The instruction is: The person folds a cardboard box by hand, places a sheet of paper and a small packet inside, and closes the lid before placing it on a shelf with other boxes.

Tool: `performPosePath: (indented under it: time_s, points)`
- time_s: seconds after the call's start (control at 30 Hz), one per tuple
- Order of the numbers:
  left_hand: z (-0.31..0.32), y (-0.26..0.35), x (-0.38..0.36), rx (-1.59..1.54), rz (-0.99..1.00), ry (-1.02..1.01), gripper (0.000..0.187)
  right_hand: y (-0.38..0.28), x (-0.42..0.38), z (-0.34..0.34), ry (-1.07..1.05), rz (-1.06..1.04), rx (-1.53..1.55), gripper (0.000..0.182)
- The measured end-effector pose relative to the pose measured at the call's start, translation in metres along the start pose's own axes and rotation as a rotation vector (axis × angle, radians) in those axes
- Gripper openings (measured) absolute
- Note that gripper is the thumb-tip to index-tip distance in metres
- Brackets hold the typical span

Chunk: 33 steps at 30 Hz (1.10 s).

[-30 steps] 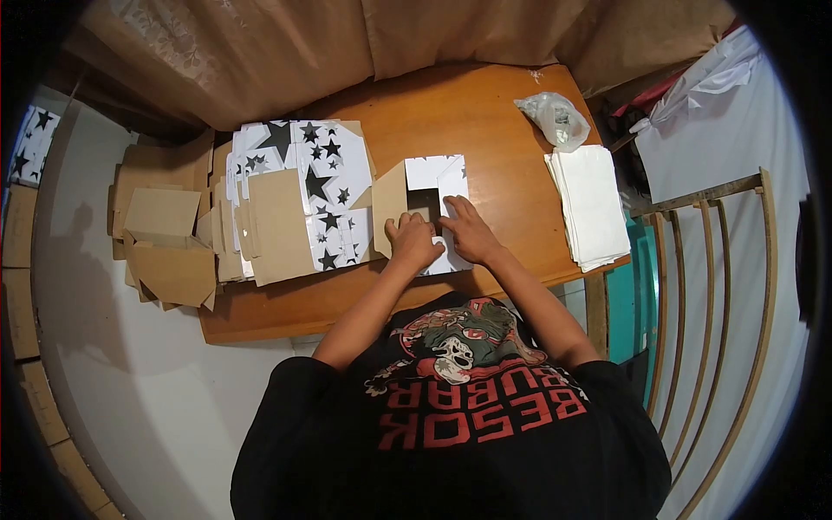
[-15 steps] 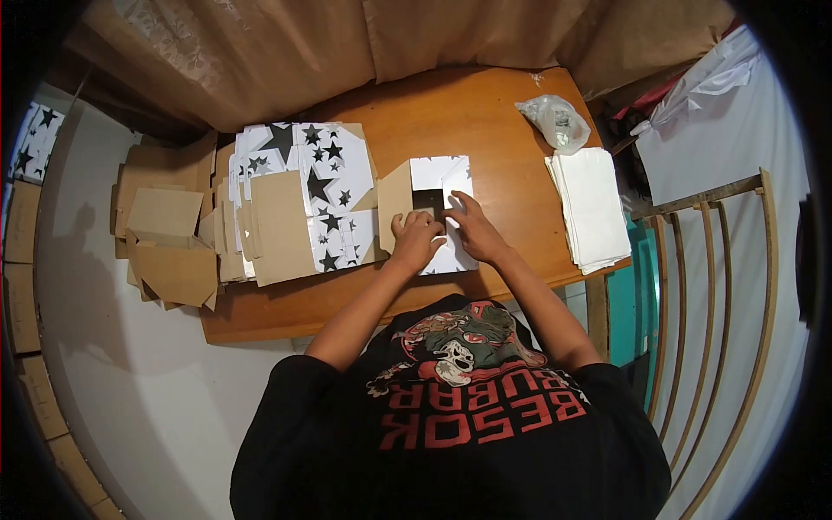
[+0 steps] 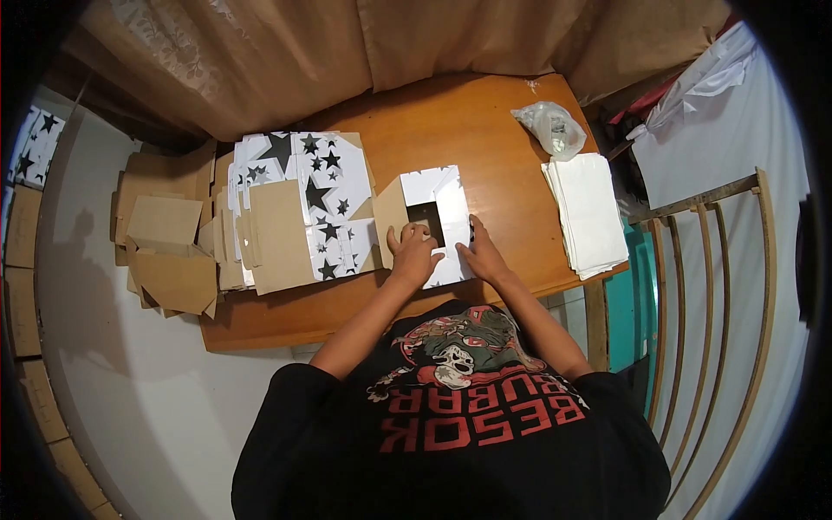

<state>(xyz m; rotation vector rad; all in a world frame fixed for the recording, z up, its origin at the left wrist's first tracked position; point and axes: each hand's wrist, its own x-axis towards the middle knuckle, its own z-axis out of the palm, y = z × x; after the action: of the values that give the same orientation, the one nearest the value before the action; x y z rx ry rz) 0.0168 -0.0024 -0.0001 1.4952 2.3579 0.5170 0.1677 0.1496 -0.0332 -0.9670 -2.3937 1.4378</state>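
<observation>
In front of me on the table sits a small cardboard box [image 3: 448, 204], printed white with dark star marks on the outside. Its top has a dark opening in the middle, and a plain brown flap [image 3: 391, 208] stands out to the left. My left hand [image 3: 414, 256] has its fingers curled over the near left part of the opening, the fingertips partly hidden. At the box's right edge, my right hand [image 3: 485, 253] grips with the thumb on top and the fingers along the side.
Left of the box lies a stack of flat star-printed cardboard [image 3: 333, 186], with folded brown cardboard [image 3: 169, 269] beyond it. On the right are a pile of white sheets [image 3: 589, 217] and a clear plastic bag [image 3: 555, 130]. A wooden rack [image 3: 719, 303] stands beside the table.
My right hand has moved from the opening's right edge out to the box's right side. The box has shifted slightly left. My left hand stays at the opening.
</observation>
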Motion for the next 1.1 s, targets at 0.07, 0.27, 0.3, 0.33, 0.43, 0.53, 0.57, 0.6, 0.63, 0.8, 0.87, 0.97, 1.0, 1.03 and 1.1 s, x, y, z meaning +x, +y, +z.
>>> performPosePath:
  time_s: [0.07,0.27,0.3,0.33,0.43,0.53,0.57,0.6,0.63,0.8,0.87,0.97,1.0,1.03,1.1]
  points:
    - [-0.002,0.002,0.001,-0.013,-0.002,-0.023,0.025,-0.01,-0.004,-0.002,-0.048,0.035,-0.081,0.09]
    - [-0.003,-0.001,0.004,-0.07,0.05,0.081,0.025,-0.023,-0.014,-0.004,0.002,0.055,-0.101,0.098]
    - [-0.011,0.002,0.005,-0.097,0.039,0.216,0.026,-0.023,-0.015,-0.006,0.006,0.054,-0.103,0.098]
    - [-0.018,0.004,0.006,-0.124,0.028,0.349,0.027,-0.023,-0.016,-0.009,-0.008,0.087,-0.075,0.098]
    - [-0.047,-0.011,0.009,-0.104,-0.114,0.461,0.048,-0.011,-0.022,-0.008,0.03,0.025,-0.12,0.094]
    - [-0.058,-0.045,0.008,-0.134,-0.37,0.473,0.068,-0.016,-0.024,-0.013,0.032,-0.07,-0.232,0.087]
    - [-0.06,-0.054,0.005,-0.097,-0.444,0.313,0.069,-0.023,-0.025,-0.016,-0.014,-0.064,-0.268,0.083]
    - [-0.057,-0.067,0.005,-0.098,-0.45,0.315,0.069,-0.026,-0.025,-0.015,-0.018,-0.067,-0.269,0.083]
    - [-0.05,-0.083,0.006,-0.313,-0.424,0.129,0.068,-0.027,-0.025,-0.014,-0.025,-0.086,-0.285,0.081]
    - [-0.036,-0.063,0.014,-0.624,-0.225,0.057,0.064,-0.032,-0.021,-0.008,-0.002,-0.12,-0.247,0.079]
    - [-0.049,-0.044,0.019,-0.639,-0.307,-0.005,0.065,-0.03,-0.02,-0.007,0.0,-0.093,-0.324,0.081]
    - [-0.043,-0.036,0.026,-0.711,-0.22,0.006,0.078,-0.024,-0.02,-0.007,-0.028,-0.072,-0.333,0.082]
    - [-0.037,-0.033,0.026,-0.672,-0.086,0.098,0.085,-0.024,-0.021,-0.007,-0.025,-0.073,-0.334,0.082]
    - [-0.031,-0.032,0.025,-0.63,0.048,0.188,0.092,-0.023,-0.022,-0.007,-0.02,-0.096,-0.354,0.081]
    - [-0.028,-0.026,0.017,-0.507,0.094,0.115,0.097,-0.023,-0.022,-0.005,-0.011,-0.115,-0.37,0.081]
